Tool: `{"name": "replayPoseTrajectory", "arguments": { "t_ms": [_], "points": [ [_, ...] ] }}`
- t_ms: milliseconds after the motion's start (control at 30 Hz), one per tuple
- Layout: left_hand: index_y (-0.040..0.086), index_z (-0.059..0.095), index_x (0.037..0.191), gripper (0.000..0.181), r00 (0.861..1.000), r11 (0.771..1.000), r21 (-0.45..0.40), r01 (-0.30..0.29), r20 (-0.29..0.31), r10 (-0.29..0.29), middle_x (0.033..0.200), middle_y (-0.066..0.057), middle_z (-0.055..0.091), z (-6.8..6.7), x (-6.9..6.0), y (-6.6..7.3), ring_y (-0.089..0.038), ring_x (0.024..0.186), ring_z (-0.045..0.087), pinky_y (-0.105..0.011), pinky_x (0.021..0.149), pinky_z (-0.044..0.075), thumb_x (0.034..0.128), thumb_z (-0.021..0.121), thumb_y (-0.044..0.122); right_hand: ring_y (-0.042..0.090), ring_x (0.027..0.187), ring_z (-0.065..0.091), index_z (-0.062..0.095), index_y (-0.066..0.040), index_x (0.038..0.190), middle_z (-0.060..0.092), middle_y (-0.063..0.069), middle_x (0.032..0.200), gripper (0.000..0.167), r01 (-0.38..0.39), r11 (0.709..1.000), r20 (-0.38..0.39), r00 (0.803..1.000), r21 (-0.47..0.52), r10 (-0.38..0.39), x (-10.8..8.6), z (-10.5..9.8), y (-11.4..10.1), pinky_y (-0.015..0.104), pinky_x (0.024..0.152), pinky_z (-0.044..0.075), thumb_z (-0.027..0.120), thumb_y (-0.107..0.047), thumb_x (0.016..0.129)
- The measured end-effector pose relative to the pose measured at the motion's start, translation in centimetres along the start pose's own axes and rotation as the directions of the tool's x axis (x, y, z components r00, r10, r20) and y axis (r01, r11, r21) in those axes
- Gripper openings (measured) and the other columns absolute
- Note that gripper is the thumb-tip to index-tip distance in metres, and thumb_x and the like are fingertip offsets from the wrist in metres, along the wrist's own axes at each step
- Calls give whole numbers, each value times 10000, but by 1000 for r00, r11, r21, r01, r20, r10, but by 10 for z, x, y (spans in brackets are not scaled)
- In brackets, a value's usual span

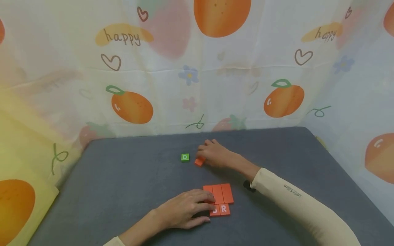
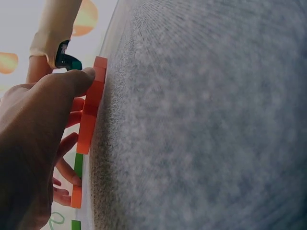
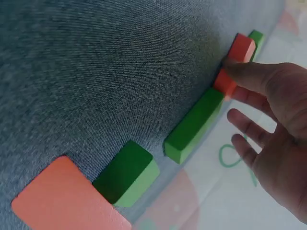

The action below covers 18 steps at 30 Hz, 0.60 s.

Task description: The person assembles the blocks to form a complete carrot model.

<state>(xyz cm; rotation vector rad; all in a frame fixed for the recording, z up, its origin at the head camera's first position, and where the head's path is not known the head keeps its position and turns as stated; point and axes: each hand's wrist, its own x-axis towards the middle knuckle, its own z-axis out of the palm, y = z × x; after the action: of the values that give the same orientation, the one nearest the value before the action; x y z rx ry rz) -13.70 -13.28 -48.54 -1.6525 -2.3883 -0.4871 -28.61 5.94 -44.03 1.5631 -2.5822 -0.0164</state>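
My right hand (image 1: pixel 217 153) pinches a small red-orange block (image 3: pixel 241 49) between thumb and fingers at the far part of the table. Left of it lies a green block (image 1: pixel 185 157) marked D. In the head view my left hand (image 1: pixel 181 208) rests its fingers on the left side of a group of red blocks. Three plain red blocks (image 1: pixel 223 193) lie side by side there. Two smaller letter blocks touch their near edge, one a red R block (image 1: pixel 224 209); the other's letter is partly covered by a finger.
In the right wrist view, a long green block (image 3: pixel 194 127) and a shorter green block (image 3: pixel 127 175) lie near the right hand, with an orange-red block (image 3: pixel 67 196) closest to the camera. A grey table (image 1: pixel 123 171) meets a fruit-printed cloth (image 1: pixel 166 78) behind.
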Motion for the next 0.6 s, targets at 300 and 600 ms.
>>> {"name": "replayPoseTrajectory", "arguments": {
  "t_ms": [300, 600],
  "points": [
    [198, 704, 1294, 309, 1000, 1000, -26, 13, -4, -13, 1334, 21, 673, 2, -1, -1, -93, 1260, 635, -272, 1101, 526, 1043, 649, 369, 251, 1039, 603, 745, -176, 1178, 719, 32, 1152, 218, -50, 999, -88, 995, 4, 50, -8, -8, 1, 458, 936, 512, 756, -249, 972],
    [209, 704, 1298, 310, 999, 998, -45, 35, 11, -34, 1355, 29, 670, 1, -1, 1, -102, 1278, 631, -269, 1116, 517, 1027, 677, 356, 207, 940, 624, 777, -126, 1090, 725, 18, 1005, 261, -29, 996, -154, 987, 87, 42, -56, -42, -20, 401, 847, 535, 837, -281, 888]
  ]
}}
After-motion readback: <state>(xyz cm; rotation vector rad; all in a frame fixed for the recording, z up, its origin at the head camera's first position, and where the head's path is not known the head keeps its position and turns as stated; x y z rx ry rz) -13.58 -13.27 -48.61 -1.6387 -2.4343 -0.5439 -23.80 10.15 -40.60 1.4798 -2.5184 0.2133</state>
